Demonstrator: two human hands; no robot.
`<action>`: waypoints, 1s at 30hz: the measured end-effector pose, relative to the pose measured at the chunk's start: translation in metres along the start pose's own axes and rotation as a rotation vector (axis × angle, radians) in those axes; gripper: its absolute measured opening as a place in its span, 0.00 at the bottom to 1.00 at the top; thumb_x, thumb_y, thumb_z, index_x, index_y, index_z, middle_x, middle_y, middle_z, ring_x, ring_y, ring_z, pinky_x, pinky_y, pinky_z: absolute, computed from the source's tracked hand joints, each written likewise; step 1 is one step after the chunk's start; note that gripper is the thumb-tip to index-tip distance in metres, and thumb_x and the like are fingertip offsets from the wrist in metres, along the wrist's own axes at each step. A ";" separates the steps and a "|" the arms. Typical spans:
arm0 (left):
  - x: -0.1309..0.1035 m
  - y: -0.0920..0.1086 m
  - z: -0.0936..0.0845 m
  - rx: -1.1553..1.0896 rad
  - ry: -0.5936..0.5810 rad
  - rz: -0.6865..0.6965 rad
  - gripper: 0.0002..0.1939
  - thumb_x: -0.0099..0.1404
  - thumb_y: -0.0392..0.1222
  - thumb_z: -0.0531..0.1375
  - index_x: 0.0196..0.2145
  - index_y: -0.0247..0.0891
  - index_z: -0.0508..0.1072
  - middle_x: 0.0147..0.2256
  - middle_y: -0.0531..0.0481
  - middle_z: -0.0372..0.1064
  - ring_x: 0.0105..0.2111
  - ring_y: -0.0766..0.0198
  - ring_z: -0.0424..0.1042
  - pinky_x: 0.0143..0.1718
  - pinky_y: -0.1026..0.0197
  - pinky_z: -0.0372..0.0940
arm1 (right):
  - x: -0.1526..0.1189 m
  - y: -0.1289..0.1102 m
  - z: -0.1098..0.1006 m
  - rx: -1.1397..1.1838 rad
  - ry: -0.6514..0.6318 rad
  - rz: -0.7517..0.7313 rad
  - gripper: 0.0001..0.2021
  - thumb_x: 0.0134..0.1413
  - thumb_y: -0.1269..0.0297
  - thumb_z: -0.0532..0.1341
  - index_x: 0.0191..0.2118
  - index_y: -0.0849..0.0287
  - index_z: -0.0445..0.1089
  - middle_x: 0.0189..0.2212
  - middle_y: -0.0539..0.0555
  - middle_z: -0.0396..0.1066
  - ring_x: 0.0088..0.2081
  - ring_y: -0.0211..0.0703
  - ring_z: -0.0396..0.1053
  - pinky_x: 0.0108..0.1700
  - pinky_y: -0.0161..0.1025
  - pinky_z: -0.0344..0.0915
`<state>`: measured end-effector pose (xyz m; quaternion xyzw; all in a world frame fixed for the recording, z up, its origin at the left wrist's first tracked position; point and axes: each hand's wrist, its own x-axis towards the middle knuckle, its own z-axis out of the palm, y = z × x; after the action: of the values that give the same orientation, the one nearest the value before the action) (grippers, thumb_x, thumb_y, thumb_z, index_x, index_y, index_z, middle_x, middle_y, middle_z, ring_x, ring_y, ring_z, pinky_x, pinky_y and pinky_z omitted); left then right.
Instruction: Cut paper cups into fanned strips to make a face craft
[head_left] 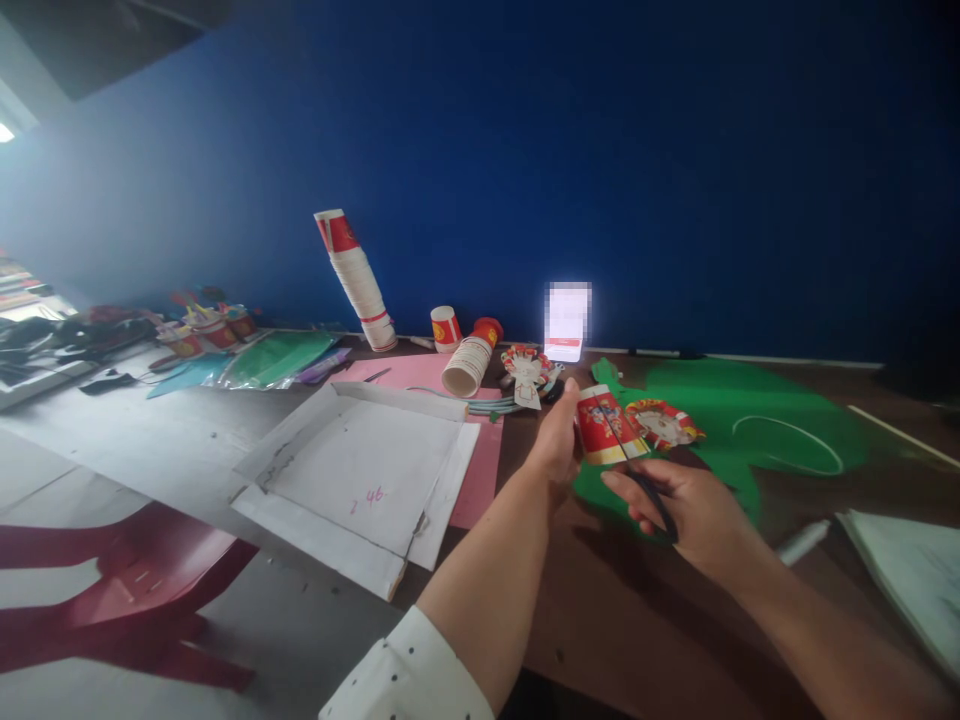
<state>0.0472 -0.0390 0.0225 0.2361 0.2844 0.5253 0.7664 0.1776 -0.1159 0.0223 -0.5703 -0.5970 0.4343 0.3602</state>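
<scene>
My left hand (557, 437) is closed around the left side of a red paper cup (597, 424) with a printed picture and a yellow-and-white band. In my right hand (694, 512) is a pair of scissors (651, 500) with dark handles. A thin blade lies across the front of the cup, slanting up to the left. Close behind the cup, a cut paper-cup figure (664, 424) with a fringed red-and-yellow border lies on green paper (795, 400). Another such figure (527, 372) leans left of my left hand.
A lit phone (567, 320) stands against the blue wall. Left are a tall leaning stack of paper cups (361, 285), lying cups (466, 368), a white box lid (352, 480) on pink paper (480, 480) and a red chair (150, 570). A notebook (907, 570) lies right.
</scene>
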 end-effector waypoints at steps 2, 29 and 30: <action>-0.003 0.002 0.000 -0.003 -0.031 0.004 0.26 0.67 0.61 0.58 0.40 0.33 0.78 0.41 0.39 0.79 0.49 0.47 0.77 0.55 0.48 0.70 | 0.000 -0.001 -0.001 0.038 0.001 0.023 0.17 0.49 0.46 0.69 0.31 0.56 0.78 0.19 0.47 0.67 0.22 0.37 0.62 0.24 0.34 0.62; 0.010 0.017 -0.010 -0.100 0.067 0.116 0.22 0.69 0.57 0.58 0.49 0.36 0.75 0.47 0.39 0.78 0.51 0.47 0.76 0.55 0.45 0.69 | -0.002 0.000 0.002 -0.273 -0.059 -0.108 0.16 0.53 0.50 0.66 0.43 0.54 0.78 0.33 0.52 0.82 0.37 0.52 0.76 0.38 0.40 0.69; 0.010 0.016 -0.010 -0.099 0.066 0.127 0.21 0.69 0.56 0.58 0.48 0.36 0.75 0.47 0.39 0.78 0.52 0.48 0.76 0.55 0.45 0.69 | -0.002 -0.001 0.002 -0.272 -0.054 -0.119 0.15 0.54 0.50 0.66 0.42 0.53 0.78 0.34 0.52 0.82 0.38 0.53 0.77 0.38 0.40 0.70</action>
<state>0.0326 -0.0235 0.0236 0.1980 0.2676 0.5939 0.7325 0.1757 -0.1186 0.0225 -0.5655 -0.6927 0.3422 0.2885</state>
